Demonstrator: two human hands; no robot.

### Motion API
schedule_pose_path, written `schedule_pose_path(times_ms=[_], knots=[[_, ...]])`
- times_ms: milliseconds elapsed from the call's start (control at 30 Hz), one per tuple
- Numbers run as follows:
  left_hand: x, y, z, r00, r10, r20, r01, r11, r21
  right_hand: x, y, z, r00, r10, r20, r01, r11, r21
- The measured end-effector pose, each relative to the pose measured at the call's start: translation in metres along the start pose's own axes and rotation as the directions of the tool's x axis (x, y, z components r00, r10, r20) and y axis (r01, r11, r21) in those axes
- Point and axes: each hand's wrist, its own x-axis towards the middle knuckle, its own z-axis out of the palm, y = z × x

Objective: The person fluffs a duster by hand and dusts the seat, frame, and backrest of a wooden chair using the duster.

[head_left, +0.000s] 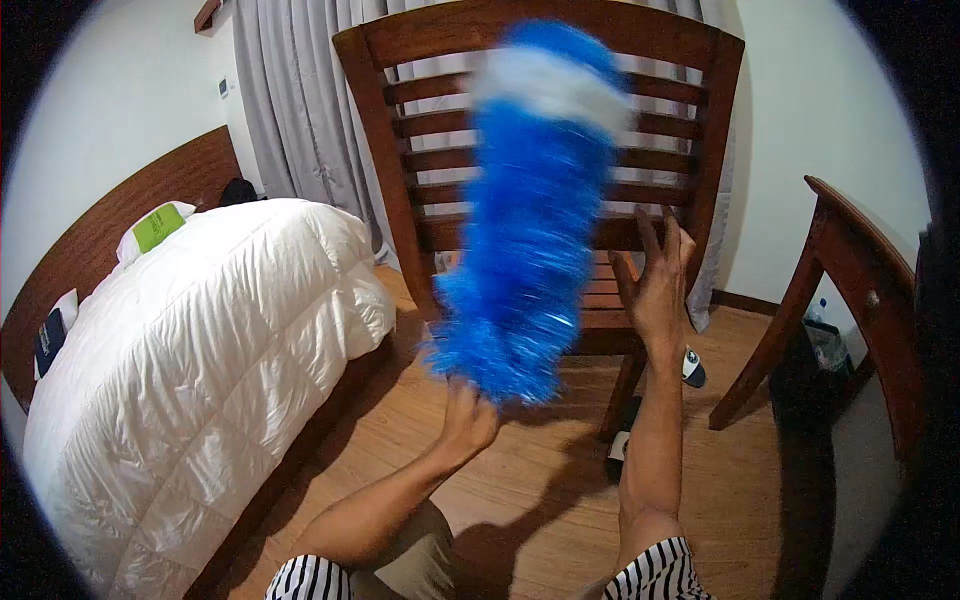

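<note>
A blue, shiny, fringed tinsel bundle [535,220] with a white band near its top hangs in mid-air, blurred by motion, in front of a wooden chair [540,20]. Its lower end meets my left hand [468,418], whose fingers are closed on it and partly hidden behind the fringe. To the right of the bundle, my right hand [660,280] is raised with its fingers spread, holding nothing, in front of the chair's back and seat.
At the left is a bed with a white quilt [220,340] and a green packet [160,228]. Grey curtains [300,120] hang behind. A second wooden chair [850,250] stands at the right. A slipper [693,367] lies on the wooden floor [520,470].
</note>
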Motion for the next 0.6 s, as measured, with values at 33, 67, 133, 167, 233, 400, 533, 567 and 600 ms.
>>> schedule_pose_path(times_ms=[33,67,133,167,233,400,533,567,600], knots=[[-0.002,-0.008,0.005,0.991,-0.135,-0.017,0.132,0.982,-0.136,0.004,-0.005,-0.002,0.997,0.068,0.044,-0.068,0.998,-0.005],[-0.004,-0.02,0.01,0.963,-0.269,-0.016,0.255,0.929,-0.27,0.003,-0.003,0.001,0.993,0.08,0.082,-0.08,0.997,-0.008],[0.003,-0.046,0.016,0.892,-0.451,0.016,0.413,0.801,-0.433,0.0,-0.006,0.005,0.996,0.086,0.028,-0.087,0.996,0.013],[0.003,-0.048,0.012,0.902,-0.431,0.022,0.407,0.834,-0.372,-0.001,-0.007,0.008,0.996,0.088,0.003,-0.088,0.996,0.024],[0.016,-0.006,-0.005,0.919,-0.393,0.036,0.389,0.888,-0.243,-0.003,-0.007,0.014,0.992,0.122,-0.015,-0.12,0.99,0.074],[0.024,-0.003,-0.006,0.947,-0.267,0.179,0.283,0.957,-0.067,-0.006,-0.012,0.022,0.988,0.139,-0.073,-0.126,0.979,0.161],[0.014,-0.031,0.006,0.918,-0.156,0.364,0.163,0.987,0.013,-0.005,-0.004,0.025,0.996,0.047,-0.074,-0.041,0.996,0.08],[0.012,-0.036,0.006,0.903,-0.138,0.408,0.141,0.99,0.023,-0.006,-0.003,0.026,0.999,0.03,-0.044,-0.027,0.998,0.055],[0.009,-0.039,0.009,0.885,-0.126,0.448,0.124,0.992,0.034,-0.005,-0.003,0.025,0.996,-0.011,-0.087,0.01,1.0,-0.012]])
